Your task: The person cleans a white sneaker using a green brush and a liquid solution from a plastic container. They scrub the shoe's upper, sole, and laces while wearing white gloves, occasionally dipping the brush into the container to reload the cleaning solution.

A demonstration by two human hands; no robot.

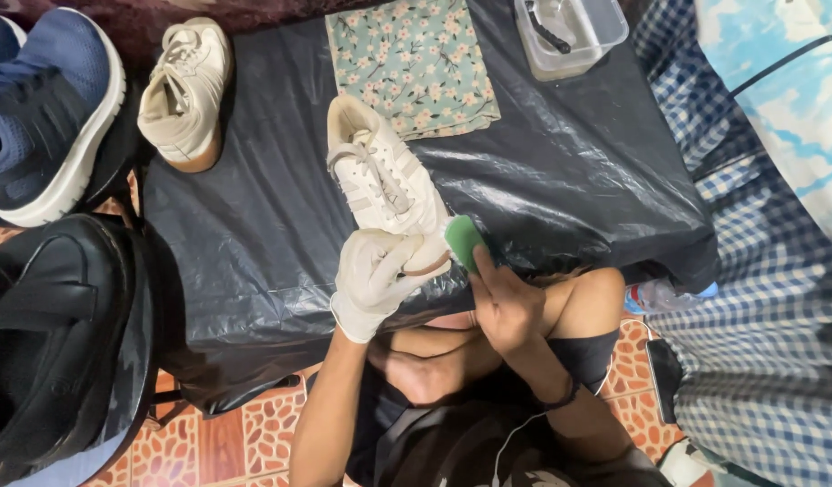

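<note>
White leather: the sneaker lies on the counter with its toe toward us and its heel toward the floral cloth; we take it as our landmark.
Left hand: our left hand, in a pale glove, wraps the sneaker's toe, the grip curled around the toe cap to steady it.
Right hand: our bare right hand pinches a green sponge just beside the toe, touching its sole edge as far as we can tell.
Step in hand: we judge this to be scrubbing around the toe and sole rim.
Next move: it seems to call for short strokes along the rim while the gloved hand turns the sneaker to bring up a fresh patch, with firm hold so it does not slide on the slick plastic.
Surface: black plastic sheeting covers the counter, wrinkled and glossy.
Beyond the sneaker: a clear plastic tub sits past the floral cloth, to its right.
Left of the sneaker: a beige shoe, then a blue trainer and a black shoe nearer us.
Right of the sneaker: blue checked fabric.
Floor: orange pebble-pattern tiles below the counter.
</note>
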